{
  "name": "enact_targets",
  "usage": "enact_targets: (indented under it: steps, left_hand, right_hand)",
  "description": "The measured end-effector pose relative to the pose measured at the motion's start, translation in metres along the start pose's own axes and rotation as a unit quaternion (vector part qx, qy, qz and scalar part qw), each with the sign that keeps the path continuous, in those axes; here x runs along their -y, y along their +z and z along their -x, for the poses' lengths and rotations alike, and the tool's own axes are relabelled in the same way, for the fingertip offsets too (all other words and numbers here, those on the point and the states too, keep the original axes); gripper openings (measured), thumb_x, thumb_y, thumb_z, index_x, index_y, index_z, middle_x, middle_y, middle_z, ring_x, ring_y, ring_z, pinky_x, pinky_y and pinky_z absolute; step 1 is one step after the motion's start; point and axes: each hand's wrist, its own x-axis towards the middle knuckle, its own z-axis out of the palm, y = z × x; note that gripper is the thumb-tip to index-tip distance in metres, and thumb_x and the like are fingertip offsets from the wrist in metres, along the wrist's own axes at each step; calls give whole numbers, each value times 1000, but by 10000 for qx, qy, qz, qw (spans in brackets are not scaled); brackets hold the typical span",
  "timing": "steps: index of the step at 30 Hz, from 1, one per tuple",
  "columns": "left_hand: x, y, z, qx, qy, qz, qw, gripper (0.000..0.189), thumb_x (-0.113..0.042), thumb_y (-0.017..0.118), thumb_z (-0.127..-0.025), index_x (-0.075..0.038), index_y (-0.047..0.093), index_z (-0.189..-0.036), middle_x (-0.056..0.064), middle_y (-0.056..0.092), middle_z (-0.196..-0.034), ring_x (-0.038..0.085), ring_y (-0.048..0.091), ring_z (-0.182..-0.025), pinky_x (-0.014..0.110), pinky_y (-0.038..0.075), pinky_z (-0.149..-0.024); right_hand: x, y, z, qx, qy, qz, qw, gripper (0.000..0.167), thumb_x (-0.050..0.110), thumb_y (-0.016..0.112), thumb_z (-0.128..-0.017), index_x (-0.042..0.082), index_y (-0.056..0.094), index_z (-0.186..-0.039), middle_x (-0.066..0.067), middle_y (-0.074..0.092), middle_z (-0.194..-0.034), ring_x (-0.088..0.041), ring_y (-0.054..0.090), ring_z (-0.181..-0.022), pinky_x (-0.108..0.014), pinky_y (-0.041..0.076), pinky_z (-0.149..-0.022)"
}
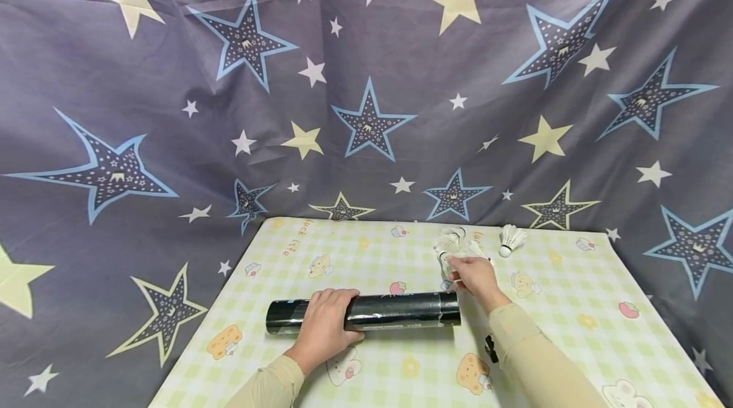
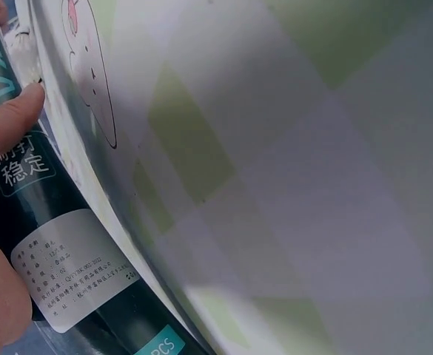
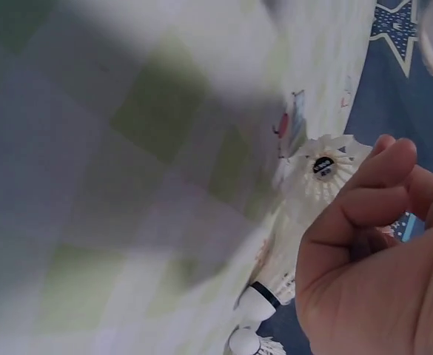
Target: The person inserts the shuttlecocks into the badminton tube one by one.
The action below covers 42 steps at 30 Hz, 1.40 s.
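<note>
In the head view, my left hand (image 1: 326,325) grips a long black shuttlecock tube (image 1: 401,310) from above, with the thumb on its near side. Printed text and a white label (image 2: 72,270) show on the tube in the left wrist view. Just beyond the tube's right end, my right hand (image 1: 476,277) has its fingers curled and pinches a white shuttlecock (image 1: 443,260), mostly hidden by the fingers. Feathers of a shuttlecock (image 3: 323,168) appear behind the curled fingers in the right wrist view. Another shuttlecock (image 3: 264,296) with a black band lies lower there.
More white shuttlecocks (image 1: 452,236) lie close together at the back of the table, and a single shuttlecock (image 1: 511,240) lies farther right. A checked, cartoon-printed cloth (image 1: 343,255) covers the table. Behind it hangs a dark curtain (image 1: 401,45) with stars.
</note>
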Motion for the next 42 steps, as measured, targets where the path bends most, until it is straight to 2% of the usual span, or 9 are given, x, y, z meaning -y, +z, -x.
enact_targets:
  steps: [8,12,19,22,26,31,36,42]
  left_hand:
    - [-3,-1,0,58,-11,16,10000,89,-50,103,-64,-20,66,-139,-1,75,-130,20,66,-115,45,49,-105]
    - [-2,-2,-1,56,-40,26,10000,88,-50,103,-64,-21,66,-139,-2,75,-129,20,66,-115,45,49,-105]
    - [1,-2,0,65,-66,38,10000,88,-50,103,-64,-21,66,-139,-2,75,-130,21,66,-116,46,49,-106]
    - [2,-1,0,66,-66,49,9999,88,-49,103,-64,-21,66,-139,-2,75,-130,21,66,-116,46,49,-106]
    - [1,0,1,66,-41,45,10000,88,-49,103,-63,-21,66,-138,-2,75,-129,20,66,-115,46,49,-105]
    - [-1,-1,0,64,-64,70,9999,88,-49,103,-64,-21,66,-138,-2,75,-129,21,66,-116,46,49,-106]
    - [-1,-2,-1,91,-144,69,9998,88,-49,103,-64,-21,66,-138,-2,75,-130,21,66,-117,46,49,-106]
    - [1,-4,-1,95,-209,133,9996,89,-47,103,-65,-19,66,-140,0,74,-132,23,66,-120,48,48,-107]
  right_hand:
    - [-9,-1,1,-265,-291,262,9989,33,22,67,-104,-6,76,-119,1,73,-69,-6,65,-56,-21,56,-58]
    - [-10,-2,3,-385,-594,557,9959,29,18,66,-102,-4,78,-115,-1,74,-70,-8,65,-55,-21,54,-56]
    - [-11,1,7,-106,-1073,1066,9884,31,13,66,-103,-5,74,-126,-13,77,-75,-8,64,-54,-24,55,-55]
    - [-13,5,8,57,-1138,1088,9875,28,12,66,-101,-6,74,-121,-15,79,-76,-8,64,-55,-23,53,-54]
    - [-14,8,11,174,-997,915,9906,21,14,70,-101,-3,76,-110,-15,80,-78,-7,62,-56,-24,49,-50]
    - [-17,3,12,164,-794,542,9952,20,12,71,-101,-4,77,-109,-16,80,-80,-8,62,-57,-25,52,-52]
    - [-24,-19,20,266,-619,114,9977,26,12,69,-103,-6,74,-121,-13,81,-85,-10,66,-58,-24,56,-55]
    - [-28,-60,51,314,-364,-161,9987,44,26,70,-105,-4,66,-138,1,81,-90,-7,67,-62,-22,50,-56]
